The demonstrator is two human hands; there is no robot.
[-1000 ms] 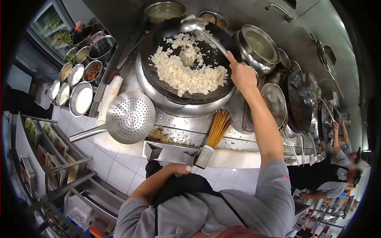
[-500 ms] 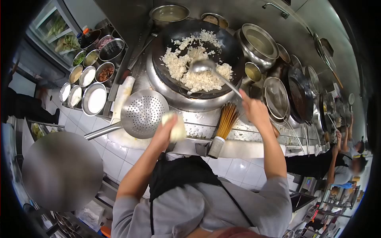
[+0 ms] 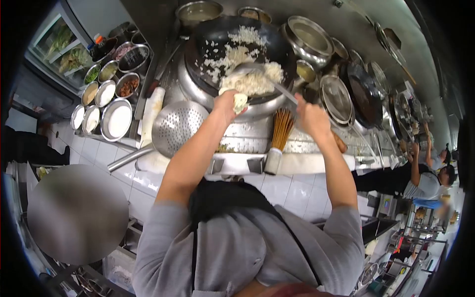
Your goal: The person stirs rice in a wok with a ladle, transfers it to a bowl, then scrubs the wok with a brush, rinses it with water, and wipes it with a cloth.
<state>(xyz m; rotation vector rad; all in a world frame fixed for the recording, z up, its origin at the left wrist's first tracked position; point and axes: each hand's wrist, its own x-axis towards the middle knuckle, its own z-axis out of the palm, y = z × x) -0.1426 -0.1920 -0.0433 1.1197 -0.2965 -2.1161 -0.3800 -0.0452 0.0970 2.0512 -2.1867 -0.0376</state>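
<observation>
A black wok [image 3: 208,37] on the stove holds white rice [image 3: 257,81], some clumped near the front and some scattered toward the back. My left hand [image 3: 227,105] is closed on a pale folded cloth [image 3: 240,103] at the wok's front rim. My right hand [image 3: 310,116], to the right of the wok, grips the handle of a metal ladle [image 3: 279,89]. The ladle's bowl is down in the rice. Below the wok, between my hands, stands a bamboo brush [image 3: 281,131]. A perforated strainer [image 3: 179,126] lies left of my left forearm.
Metal containers with white powders [image 3: 118,120], chopped meat [image 3: 129,86] and greens [image 3: 92,74] stand at the left. A large metal pot [image 3: 309,37], a wire strainer [image 3: 337,99] and a dark pan [image 3: 363,94] are on the right. Farther right are co-workers [image 3: 428,180].
My left hand has moved up and right with the cloth, from beside the strainer to the wok's front rim. The ladle has shifted slightly toward the front, and more rice has gathered near it.
</observation>
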